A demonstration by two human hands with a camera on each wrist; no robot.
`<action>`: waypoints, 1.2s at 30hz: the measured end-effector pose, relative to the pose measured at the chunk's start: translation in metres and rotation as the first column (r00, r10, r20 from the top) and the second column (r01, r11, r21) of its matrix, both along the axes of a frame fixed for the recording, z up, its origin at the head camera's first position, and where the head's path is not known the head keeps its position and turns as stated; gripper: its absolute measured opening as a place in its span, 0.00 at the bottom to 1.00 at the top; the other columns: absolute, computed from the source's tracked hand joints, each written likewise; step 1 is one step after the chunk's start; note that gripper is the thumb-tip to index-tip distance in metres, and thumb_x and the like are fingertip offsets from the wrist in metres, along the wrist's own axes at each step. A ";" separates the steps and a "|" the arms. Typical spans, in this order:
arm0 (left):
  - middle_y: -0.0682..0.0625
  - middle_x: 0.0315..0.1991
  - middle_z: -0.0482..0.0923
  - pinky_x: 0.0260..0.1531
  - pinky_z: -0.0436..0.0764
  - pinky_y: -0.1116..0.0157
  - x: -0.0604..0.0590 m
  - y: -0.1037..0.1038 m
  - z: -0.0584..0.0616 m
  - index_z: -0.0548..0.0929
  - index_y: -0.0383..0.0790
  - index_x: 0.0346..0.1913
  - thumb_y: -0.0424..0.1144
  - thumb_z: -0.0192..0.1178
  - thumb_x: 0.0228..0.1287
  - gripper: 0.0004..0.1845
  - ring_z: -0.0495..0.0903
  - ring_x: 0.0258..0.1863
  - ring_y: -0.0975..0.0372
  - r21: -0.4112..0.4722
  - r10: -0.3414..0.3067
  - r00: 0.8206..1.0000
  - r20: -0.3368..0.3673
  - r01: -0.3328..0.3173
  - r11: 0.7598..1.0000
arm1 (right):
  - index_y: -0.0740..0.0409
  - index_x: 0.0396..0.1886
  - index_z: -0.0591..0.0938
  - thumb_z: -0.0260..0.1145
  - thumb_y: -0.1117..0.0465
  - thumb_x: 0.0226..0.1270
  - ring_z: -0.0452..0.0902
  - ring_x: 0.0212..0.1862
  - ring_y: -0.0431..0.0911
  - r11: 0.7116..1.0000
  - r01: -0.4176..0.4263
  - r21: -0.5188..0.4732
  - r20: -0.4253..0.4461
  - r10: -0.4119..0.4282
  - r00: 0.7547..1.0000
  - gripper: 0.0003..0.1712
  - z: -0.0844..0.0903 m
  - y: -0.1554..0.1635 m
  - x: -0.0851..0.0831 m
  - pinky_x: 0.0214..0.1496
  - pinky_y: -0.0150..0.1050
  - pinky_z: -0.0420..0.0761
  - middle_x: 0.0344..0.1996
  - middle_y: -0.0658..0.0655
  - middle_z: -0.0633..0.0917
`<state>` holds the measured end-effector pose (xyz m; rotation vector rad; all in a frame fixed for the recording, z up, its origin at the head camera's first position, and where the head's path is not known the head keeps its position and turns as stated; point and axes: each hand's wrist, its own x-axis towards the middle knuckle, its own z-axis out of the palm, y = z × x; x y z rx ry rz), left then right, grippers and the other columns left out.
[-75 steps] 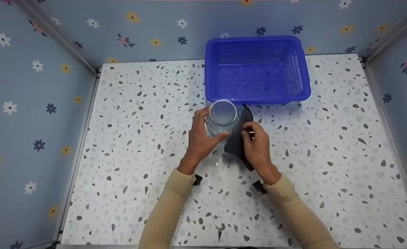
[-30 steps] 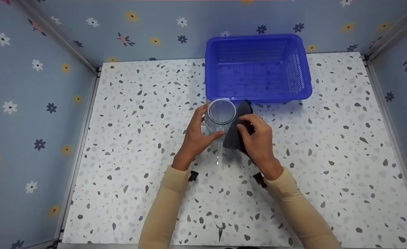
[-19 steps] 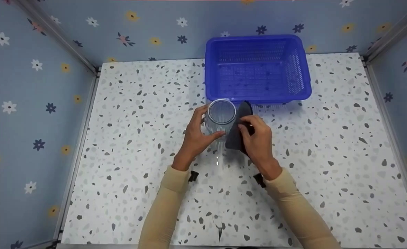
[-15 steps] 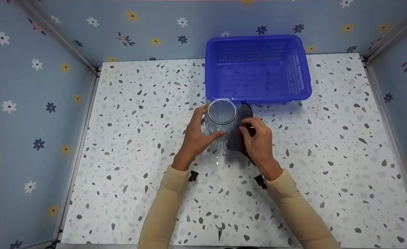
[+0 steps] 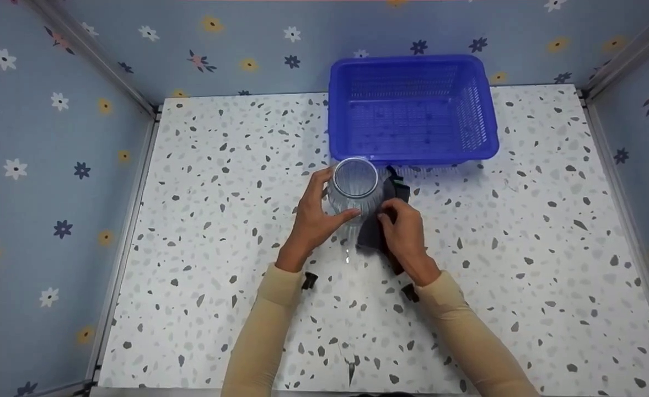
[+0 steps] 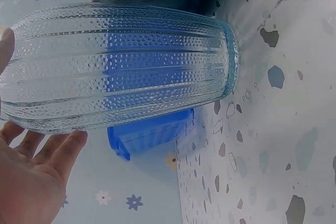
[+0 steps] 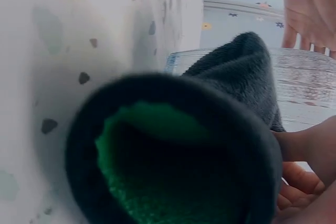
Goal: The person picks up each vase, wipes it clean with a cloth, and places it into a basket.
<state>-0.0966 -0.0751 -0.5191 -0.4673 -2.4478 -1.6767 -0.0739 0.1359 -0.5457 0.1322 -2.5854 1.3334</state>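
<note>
A clear ribbed glass vase with a dimpled surface stands upright near the table's middle, its base right at the tabletop in the left wrist view. My left hand holds it from the left, thumb on the near side and fingers round the far side. On the right, my right hand pinches a dark grey fluffy cloth against the glass. In the right wrist view the cloth hangs in a loose roll with a green inner face. Part of the cloth is hidden behind the right hand.
Just behind the vase stands a blue plastic basket with slotted sides. The speckled white tabletop is enclosed by flowered blue panels at the back and both sides.
My right hand rises along the vase with the cloth, then slides back down toward me. A green-edged fold now shows at the cloth's far end. The left hand shifts slightly, still holding the vase.
</note>
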 end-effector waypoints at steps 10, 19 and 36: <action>0.46 0.73 0.70 0.66 0.77 0.55 0.001 0.002 -0.002 0.68 0.40 0.77 0.47 0.83 0.55 0.49 0.71 0.73 0.57 -0.016 -0.007 1.000 -0.007 0.007 1.000 | 0.69 0.41 0.86 0.70 0.76 0.68 0.86 0.45 0.61 1.000 -0.009 -0.004 0.049 0.009 0.999 0.04 0.002 0.003 0.001 0.50 0.56 0.83 0.39 0.66 0.89; 0.45 0.73 0.71 0.65 0.78 0.54 0.001 0.001 -0.001 0.68 0.40 0.76 0.46 0.83 0.55 0.49 0.71 0.73 0.57 -0.014 0.001 1.000 0.012 -0.001 1.000 | 0.69 0.42 0.86 0.69 0.77 0.67 0.86 0.43 0.57 0.993 0.007 -0.117 -0.038 -0.011 0.999 0.06 0.038 0.003 0.004 0.47 0.52 0.86 0.38 0.65 0.88; 0.46 0.73 0.70 0.67 0.77 0.53 0.001 0.000 -0.001 0.67 0.40 0.77 0.47 0.82 0.56 0.49 0.70 0.74 0.57 -0.010 -0.006 1.000 0.007 0.006 1.000 | 0.69 0.42 0.88 0.73 0.74 0.67 0.87 0.47 0.59 0.999 0.011 -0.035 -0.132 -0.016 0.991 0.06 0.076 -0.004 0.001 0.50 0.54 0.86 0.41 0.66 0.89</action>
